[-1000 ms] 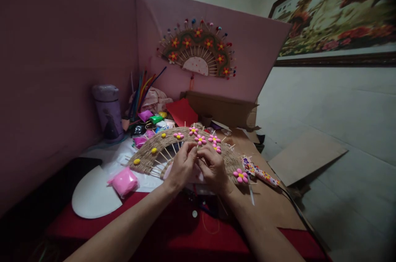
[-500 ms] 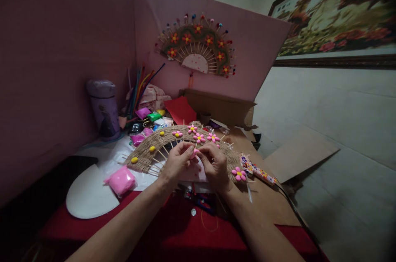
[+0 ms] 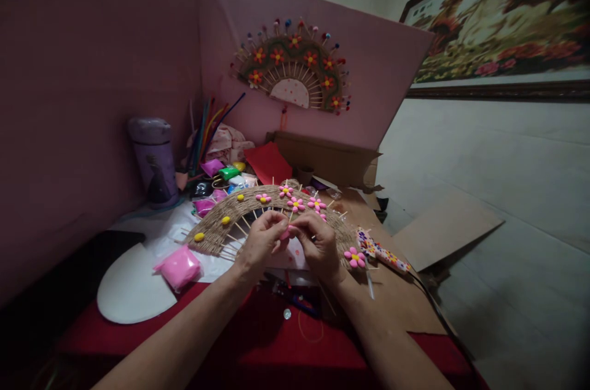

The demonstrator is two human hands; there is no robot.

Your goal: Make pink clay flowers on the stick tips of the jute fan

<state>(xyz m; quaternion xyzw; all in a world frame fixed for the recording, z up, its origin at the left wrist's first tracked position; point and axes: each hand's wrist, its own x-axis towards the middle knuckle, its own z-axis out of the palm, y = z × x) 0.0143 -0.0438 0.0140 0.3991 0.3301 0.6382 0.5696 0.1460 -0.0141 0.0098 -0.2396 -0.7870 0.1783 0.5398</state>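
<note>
Between the fingertips of my left hand (image 3: pixel 263 241) and my right hand (image 3: pixel 318 244) is a small lump of pink modelling clay (image 3: pixel 286 232). Both hands are closed in a pinch on it, above the lower middle of a twine-woven fan (image 3: pixel 216 218) with thin wooden sticks. Pink clay flowers with yellow centres, such as this flower (image 3: pixel 354 257) at the fan's right end, sit on the twine. Toward the left, bare yellow clay dots (image 3: pixel 199 236) lie on the weave. A packet of pink clay (image 3: pixel 179 267) rests left of my left hand.
A glue gun (image 3: pixel 385 256) with a cord lies at right on cardboard (image 3: pixel 401 301). At left are a white board piece (image 3: pixel 131 292) and a purple tumbler (image 3: pixel 154 163). Pliers (image 3: pixel 295 301) lie on the red cloth (image 3: pixel 258 347). A finished fan (image 3: pixel 295 61) hangs on the pink panel.
My fingers have shifted slightly around the pink clay, with the right fingertips drawn a little over it. Otherwise the scene looks the same, apart from a tiny shift of the camera.
</note>
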